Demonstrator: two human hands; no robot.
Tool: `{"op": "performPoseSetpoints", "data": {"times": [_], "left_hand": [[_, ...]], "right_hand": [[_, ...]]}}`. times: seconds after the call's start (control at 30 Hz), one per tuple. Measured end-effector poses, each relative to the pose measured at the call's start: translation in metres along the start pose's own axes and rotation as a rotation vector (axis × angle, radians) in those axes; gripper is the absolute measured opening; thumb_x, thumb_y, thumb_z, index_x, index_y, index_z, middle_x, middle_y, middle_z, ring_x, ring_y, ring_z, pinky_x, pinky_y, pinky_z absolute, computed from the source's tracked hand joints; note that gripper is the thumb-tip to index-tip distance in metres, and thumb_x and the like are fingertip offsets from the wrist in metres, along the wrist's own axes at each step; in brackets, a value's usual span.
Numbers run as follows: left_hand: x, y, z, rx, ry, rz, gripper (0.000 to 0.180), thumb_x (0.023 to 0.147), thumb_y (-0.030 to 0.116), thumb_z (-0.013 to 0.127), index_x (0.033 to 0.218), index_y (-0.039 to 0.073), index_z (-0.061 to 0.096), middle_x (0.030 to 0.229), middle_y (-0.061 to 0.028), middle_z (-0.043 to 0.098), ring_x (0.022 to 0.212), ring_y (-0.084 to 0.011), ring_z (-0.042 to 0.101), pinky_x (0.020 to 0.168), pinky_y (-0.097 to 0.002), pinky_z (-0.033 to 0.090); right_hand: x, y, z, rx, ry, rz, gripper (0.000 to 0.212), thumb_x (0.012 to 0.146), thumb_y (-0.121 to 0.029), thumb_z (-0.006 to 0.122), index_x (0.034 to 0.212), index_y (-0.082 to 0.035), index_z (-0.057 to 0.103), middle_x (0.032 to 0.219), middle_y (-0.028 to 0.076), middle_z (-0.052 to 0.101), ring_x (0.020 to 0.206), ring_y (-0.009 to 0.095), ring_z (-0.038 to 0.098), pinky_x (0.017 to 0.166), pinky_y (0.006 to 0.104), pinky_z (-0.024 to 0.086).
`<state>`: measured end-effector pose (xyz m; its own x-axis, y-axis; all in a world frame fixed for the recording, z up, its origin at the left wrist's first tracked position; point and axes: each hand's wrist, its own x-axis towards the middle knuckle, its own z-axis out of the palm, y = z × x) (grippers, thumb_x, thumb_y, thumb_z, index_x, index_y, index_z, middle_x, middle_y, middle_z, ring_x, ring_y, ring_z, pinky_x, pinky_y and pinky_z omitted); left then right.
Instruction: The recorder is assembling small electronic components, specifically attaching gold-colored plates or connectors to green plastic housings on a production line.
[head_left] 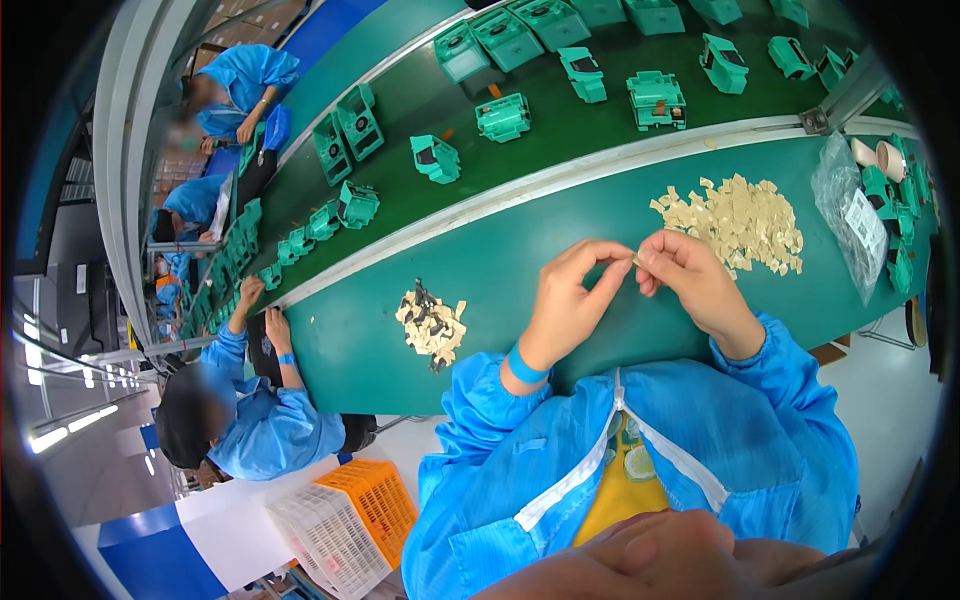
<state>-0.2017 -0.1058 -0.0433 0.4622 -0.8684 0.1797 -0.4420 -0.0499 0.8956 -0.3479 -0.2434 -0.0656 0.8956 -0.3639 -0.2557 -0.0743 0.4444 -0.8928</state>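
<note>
My left hand (575, 300) and right hand (690, 275) meet over the table, thumb and index of each pressed together on a small beige piece (636, 260); fingertips cover most of it, so its exact shape I can't tell. Blue wristband (525, 365) on my left wrist, blue sleeves on both arms. Under my hands: green tabletop (370, 300).

Just beside my right hand, at 2 o'clock, a wide heap of beige pieces (735, 220). Between 8 and 9 o'clock, well apart from my left hand, a smaller mixed pile (432, 325), beige with black bits. At 3 o'clock, a clear plastic bag (848, 220) with a white label, green parts (900, 265) just past it.

Beyond the pale rail (560, 178), from 10 to 1 o'clock, a dark green surface (560, 130) carries green housings (657, 100), some upright, some tilted. At 8 o'clock, a co-worker (270, 420) in blue; between 7 and 8, an orange crate (375, 505) beside a white crate (325, 540). Farther, at 10 o'clock, another co-worker (245, 85) bends forward.
</note>
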Motion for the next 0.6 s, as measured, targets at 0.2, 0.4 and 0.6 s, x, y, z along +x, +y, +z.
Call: {"op": "performPoseSetpoints", "data": {"times": [0.2,0.4,0.6], "left_hand": [[0.009,0.004,0.014,-0.079,0.025,-0.091,0.011,0.092,0.004,0.072,0.102,0.000,0.071,0.096,-0.0142,0.074,0.086,-0.0259,0.073,0.077,-0.0340,0.057],[0.019,0.005,0.020,0.288,-0.010,0.156,0.012,0.092,0.005,0.071,0.103,0.000,0.073,0.096,-0.0141,0.076,0.085,-0.0280,0.074,0.074,-0.0357,0.058],[0.033,0.008,0.029,0.472,-0.076,0.368,0.011,0.089,0.007,0.070,0.099,0.002,0.073,0.095,-0.0128,0.075,0.083,-0.0310,0.073,0.071,-0.0390,0.058]], "right_hand": [[-0.005,-0.003,-0.014,0.044,0.007,-0.014,0.017,0.102,-0.014,0.061,0.110,0.001,0.064,0.096,0.006,0.069,0.088,0.013,0.066,0.080,0.0274,0.054],[-0.008,-0.005,-0.017,-0.037,0.108,-0.063,0.020,0.101,-0.007,0.061,0.116,0.004,0.066,0.104,0.010,0.074,0.093,0.016,0.071,0.083,0.0284,0.056],[-0.012,0.000,-0.017,-0.147,0.289,-0.099,0.017,0.100,-0.007,0.063,0.113,0.002,0.069,0.100,0.008,0.075,0.091,0.013,0.071,0.078,0.0282,0.056]]}}
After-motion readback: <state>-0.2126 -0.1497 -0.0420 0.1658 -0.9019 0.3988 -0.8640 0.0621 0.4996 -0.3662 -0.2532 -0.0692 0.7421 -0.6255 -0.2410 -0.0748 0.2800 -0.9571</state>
